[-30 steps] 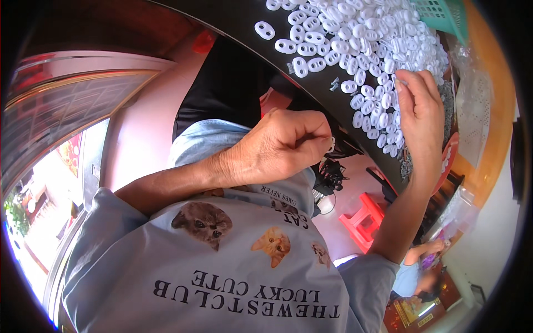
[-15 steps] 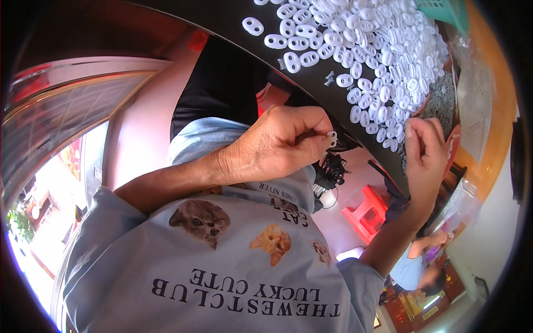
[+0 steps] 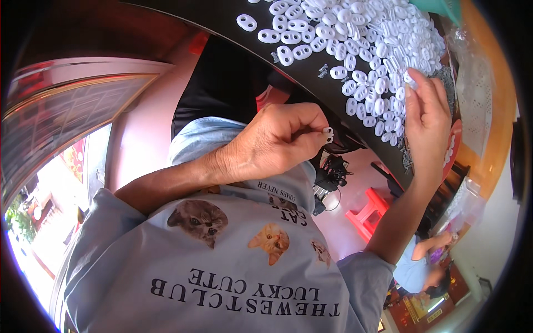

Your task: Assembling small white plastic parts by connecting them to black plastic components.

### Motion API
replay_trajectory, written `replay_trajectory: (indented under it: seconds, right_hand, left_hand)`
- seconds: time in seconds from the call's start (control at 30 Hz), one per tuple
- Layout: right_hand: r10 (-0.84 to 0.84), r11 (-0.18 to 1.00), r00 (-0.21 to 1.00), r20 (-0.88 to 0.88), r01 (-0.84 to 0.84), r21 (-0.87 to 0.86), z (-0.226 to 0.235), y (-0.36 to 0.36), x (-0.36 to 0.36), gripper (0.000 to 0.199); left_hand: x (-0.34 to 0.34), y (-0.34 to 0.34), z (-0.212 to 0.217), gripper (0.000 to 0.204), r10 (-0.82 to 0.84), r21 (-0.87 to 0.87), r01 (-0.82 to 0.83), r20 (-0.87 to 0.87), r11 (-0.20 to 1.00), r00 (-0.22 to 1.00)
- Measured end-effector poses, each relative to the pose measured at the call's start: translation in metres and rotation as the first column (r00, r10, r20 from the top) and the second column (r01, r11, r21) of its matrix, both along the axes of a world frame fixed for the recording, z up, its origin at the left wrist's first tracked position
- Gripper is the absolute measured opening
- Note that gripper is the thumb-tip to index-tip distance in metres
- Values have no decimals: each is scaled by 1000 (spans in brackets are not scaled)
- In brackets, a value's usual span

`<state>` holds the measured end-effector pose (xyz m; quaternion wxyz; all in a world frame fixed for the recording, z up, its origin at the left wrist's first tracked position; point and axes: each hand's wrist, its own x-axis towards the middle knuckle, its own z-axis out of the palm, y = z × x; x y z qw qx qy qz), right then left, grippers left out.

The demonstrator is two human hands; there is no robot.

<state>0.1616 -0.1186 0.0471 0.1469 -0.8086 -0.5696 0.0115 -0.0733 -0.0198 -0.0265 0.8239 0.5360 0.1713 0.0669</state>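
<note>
My left hand (image 3: 286,136) is closed in a pinch in front of my body, off the table's edge. A small white plastic cord-lock piece with two holes (image 3: 328,135) sticks out from its fingertips. My right hand (image 3: 427,114) reaches over the right side of the table. Its thumb and forefinger close on a white oval piece (image 3: 410,79) at the edge of a large pile of white two-hole plastic ovals (image 3: 383,50). Small metal springs (image 3: 323,71) lie on the dark tabletop (image 3: 311,75) beside the loose ovals.
A heap of grey springs (image 3: 444,73) lies at the pile's right side. At the far right are a green plastic basket (image 3: 447,8) and clear plastic bags (image 3: 472,100). A red stool (image 3: 367,213) stands on the floor below. Another person (image 3: 416,266) sits at the lower right.
My right hand has moved up and away from me to the pile, and a white oval now shows between its fingertips. My left hand keeps its pinch, nearly still.
</note>
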Motion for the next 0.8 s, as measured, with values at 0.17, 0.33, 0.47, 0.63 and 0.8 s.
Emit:
replay_trajectory:
  seconds: [0.17,0.33,0.47,0.63,0.8]
  right_hand:
    - [-120,990,980,156,108,87,3,-30,24,14]
    - [-280,959,954,105,273,75,0,-70,53,9]
    - [-242,970,957,159,233,76,-2,-83,56,9]
    - [-277,961,943,184,269,71,-10,-82,58,13]
    - [-371,927,925,78,374,-20,-11,-70,53,15]
  left_hand:
    - [2,2,0,5,-18,15,17,40,1000,999]
    - [4,-2,-2,5,22,-41,-21,31,999,999]
    - [4,-4,-2,5,29,-89,-29,8,996,1000]
    - [4,-4,2,7,11,-80,-12,-13,997,1000]
    - [4,-1,6,7,-51,-33,49,-56,998,997]
